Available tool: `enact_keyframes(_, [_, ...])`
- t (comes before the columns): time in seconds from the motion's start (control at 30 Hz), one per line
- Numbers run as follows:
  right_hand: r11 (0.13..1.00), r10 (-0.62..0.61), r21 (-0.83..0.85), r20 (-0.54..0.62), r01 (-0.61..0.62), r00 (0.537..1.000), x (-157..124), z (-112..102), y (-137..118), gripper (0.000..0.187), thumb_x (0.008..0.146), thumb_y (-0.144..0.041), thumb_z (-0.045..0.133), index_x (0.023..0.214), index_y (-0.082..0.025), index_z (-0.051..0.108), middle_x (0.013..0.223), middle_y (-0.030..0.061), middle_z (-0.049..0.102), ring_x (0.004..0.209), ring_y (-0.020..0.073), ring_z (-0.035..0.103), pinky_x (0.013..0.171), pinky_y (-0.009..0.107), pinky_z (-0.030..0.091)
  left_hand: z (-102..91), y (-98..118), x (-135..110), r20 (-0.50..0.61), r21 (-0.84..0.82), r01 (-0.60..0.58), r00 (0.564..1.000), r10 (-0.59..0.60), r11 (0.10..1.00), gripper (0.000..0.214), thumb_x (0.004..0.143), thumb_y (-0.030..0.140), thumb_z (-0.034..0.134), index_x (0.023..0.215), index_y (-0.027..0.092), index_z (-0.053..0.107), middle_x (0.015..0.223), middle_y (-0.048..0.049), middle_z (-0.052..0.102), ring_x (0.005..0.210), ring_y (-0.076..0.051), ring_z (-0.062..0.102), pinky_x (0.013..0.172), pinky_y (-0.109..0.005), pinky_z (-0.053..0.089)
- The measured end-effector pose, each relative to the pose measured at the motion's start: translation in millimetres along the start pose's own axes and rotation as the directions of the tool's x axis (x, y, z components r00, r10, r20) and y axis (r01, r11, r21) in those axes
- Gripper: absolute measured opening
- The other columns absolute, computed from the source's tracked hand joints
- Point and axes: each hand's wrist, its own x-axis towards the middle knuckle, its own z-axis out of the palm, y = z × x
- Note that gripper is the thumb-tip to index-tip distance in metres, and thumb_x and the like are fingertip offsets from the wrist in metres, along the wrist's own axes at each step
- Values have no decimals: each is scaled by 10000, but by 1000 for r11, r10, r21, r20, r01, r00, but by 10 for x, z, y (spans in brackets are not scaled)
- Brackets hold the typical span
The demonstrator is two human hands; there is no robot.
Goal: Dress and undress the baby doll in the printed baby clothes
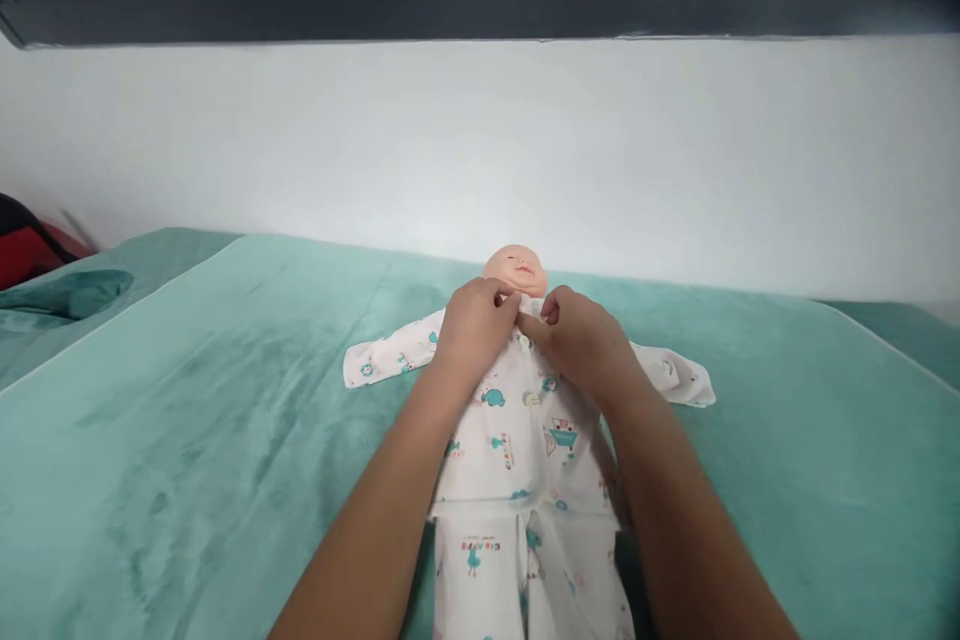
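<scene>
A baby doll [516, 268] lies on its back, its head toward the wall. It wears a white printed baby outfit [517, 450] with teal and red pictures, its long sleeves stretched out to both sides. My left hand [480, 320] is closed at the neckline, thumb and fingers pinching the collar fabric. Opposite it, my right hand [574, 335] has its fingers curled and pinched on the collar's other edge. The fingertips of both hands nearly meet below the doll's chin. Whatever fastening lies between them is too small to make out.
A teal plush cover [225, 420] spreads beneath the doll, wrinkled on the left. Behind it rises a white wall [300, 140] under a dark window frame [300, 5]. At the far left edge sits a red and black object [26, 245].
</scene>
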Motion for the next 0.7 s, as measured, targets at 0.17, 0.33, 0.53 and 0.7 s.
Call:
enact_keyframes(0.17, [1000, -12, -12, -6, 12, 1000, 84, 81, 13, 254, 853, -402, 465, 658, -250, 405, 682, 29, 584, 580, 187, 455, 551, 309, 315, 108, -91, 27, 17, 38, -45, 999, 45, 998, 188, 871, 244, 541, 724, 193, 647, 809, -47, 688, 751, -188, 596, 657, -301, 429])
enact_keyframes(0.33, [986, -26, 161, -68, 37, 997, 167, 76, 101, 165, 798, -296, 500, 643, -241, 516, 667, 14, 626, 624, 186, 507, 592, 305, 350, 46, -127, 8, 22, -105, 0, 1000, 3, 994, 130, 842, 244, 589, 735, 185, 631, 796, -15, 685, 720, -154, 583, 675, -275, 428])
enact_keyframes(0.53, [868, -16, 485, -185, 105, 983, 180, 122, 92, 146, 781, -320, 548, 742, -222, 649, 746, 13, 672, 717, 189, 567, 655, 300, 416, 14, -90, 18, 46, -366, 45, 998, -30, 930, 114, 850, 254, 576, 801, 177, 645, 664, 20, 620, 625, -116, 554, 651, -244, 433])
enact_keyframes(0.7, [758, 0, 648, -120, 78, 993, 203, 179, 144, 143, 751, -346, 620, 743, -217, 681, 716, -4, 648, 681, 163, 555, 613, 273, 413, 41, -92, 25, 80, -415, 67, 996, -37, 908, 81, 834, 181, 586, 814, 165, 663, 682, 13, 632, 646, -109, 570, 673, -242, 447])
